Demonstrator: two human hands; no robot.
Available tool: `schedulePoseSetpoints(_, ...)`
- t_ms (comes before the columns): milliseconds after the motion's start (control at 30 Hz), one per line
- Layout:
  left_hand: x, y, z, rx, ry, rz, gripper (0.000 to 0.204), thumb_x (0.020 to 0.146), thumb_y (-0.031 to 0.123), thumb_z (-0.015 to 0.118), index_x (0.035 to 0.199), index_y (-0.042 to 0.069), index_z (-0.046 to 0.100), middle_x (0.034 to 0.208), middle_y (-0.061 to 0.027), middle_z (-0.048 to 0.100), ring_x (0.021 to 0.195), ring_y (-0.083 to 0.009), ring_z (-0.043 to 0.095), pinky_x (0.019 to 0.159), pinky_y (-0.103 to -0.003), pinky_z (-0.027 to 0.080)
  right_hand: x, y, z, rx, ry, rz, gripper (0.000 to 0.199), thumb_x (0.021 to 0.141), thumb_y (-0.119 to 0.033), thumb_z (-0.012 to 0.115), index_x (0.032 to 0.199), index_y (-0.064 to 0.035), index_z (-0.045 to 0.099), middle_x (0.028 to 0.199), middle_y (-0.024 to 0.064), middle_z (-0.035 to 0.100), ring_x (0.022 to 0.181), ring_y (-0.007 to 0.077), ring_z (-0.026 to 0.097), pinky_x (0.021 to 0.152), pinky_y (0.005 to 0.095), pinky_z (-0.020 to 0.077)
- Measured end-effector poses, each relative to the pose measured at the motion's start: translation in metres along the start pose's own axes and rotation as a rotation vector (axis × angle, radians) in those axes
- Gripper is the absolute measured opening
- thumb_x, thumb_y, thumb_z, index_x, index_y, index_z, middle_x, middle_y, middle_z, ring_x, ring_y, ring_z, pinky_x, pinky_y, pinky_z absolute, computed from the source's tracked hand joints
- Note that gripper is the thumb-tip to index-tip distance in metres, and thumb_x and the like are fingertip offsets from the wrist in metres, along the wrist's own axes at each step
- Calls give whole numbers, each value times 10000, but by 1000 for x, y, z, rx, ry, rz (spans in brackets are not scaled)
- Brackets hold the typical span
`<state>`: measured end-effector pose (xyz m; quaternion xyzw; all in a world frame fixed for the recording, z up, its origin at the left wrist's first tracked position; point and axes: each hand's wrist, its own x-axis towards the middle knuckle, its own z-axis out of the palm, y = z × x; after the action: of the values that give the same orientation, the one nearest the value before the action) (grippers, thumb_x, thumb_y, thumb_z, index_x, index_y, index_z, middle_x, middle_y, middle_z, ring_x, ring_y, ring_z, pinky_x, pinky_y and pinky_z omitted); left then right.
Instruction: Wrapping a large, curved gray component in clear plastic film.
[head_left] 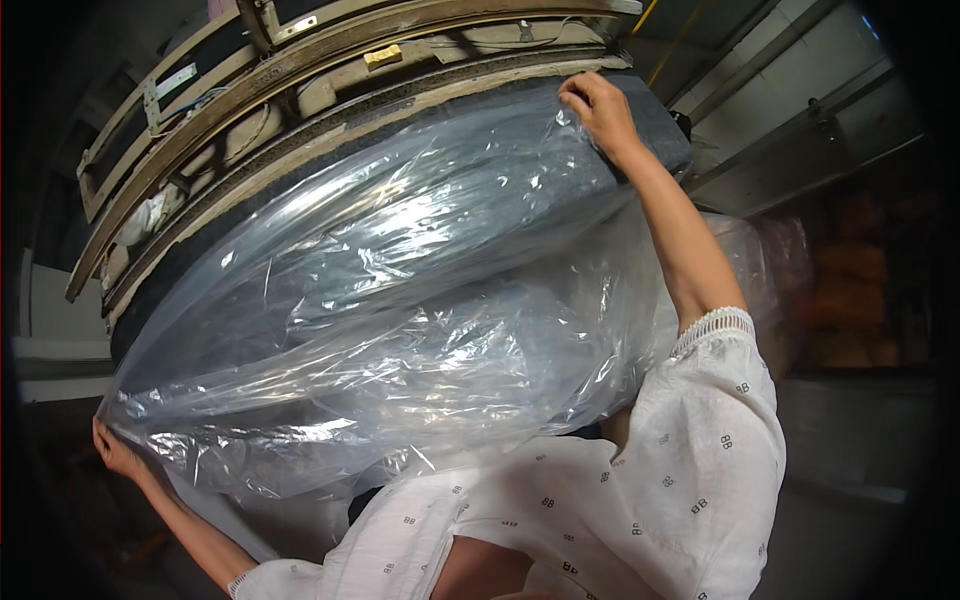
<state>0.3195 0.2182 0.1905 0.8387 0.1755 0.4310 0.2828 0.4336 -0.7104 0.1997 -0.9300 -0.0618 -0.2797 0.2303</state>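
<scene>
A large sheet of clear plastic film (450, 350) is stretched in creased, shiny folds over a long dark grey surface (650, 115) and hangs down toward my body. At the lower left, my left hand (116, 452) is closed on the gathered end of the film. My right hand (600, 108) reaches to the far right with its fingers curled and pinched on the film's far edge, above the dark surface. Between the two hands the film spans the whole width in front of me. Its lower part bunches loosely against my white shirt.
Along the far side runs a long machine frame with a worn brown rail (270, 75), wires and a small yellow piece (382, 57). More plastic film (745, 250) lies right of my arm. Blurred orange-brown stacked items (855, 270) stand at the right.
</scene>
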Motion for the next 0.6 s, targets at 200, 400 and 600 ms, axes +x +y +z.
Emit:
schedulePoseSetpoints(200,15,-7,-165,10,61,-129,384,917,255,490,1199,-3,524,1206,-89,545,1070,-168,509,931,-278,382,-36,-71,0,51,-108,-105,82,764,-80,636,818,-25,606,787,72,580,711,223,581,633,313,456)
schedulePoseSetpoints(400,-40,28,-188,-127,-57,-276,391,914,291,494,1206,32,525,1235,-70,518,1110,-195,478,964,-304,347,-21,-70,17,86,-26,-8,156,769,-192,643,800,-40,628,820,57,591,779,226,586,667,328,447)
schedulePoseSetpoints(600,-87,-35,-223,-490,-209,-582,343,891,240,552,1178,52,534,1156,-43,555,1041,-170,509,905,-304,395,-8,-72,24,13,-91,105,219,743,-298,661,779,-85,630,782,52,599,766,266,593,654,370,443)
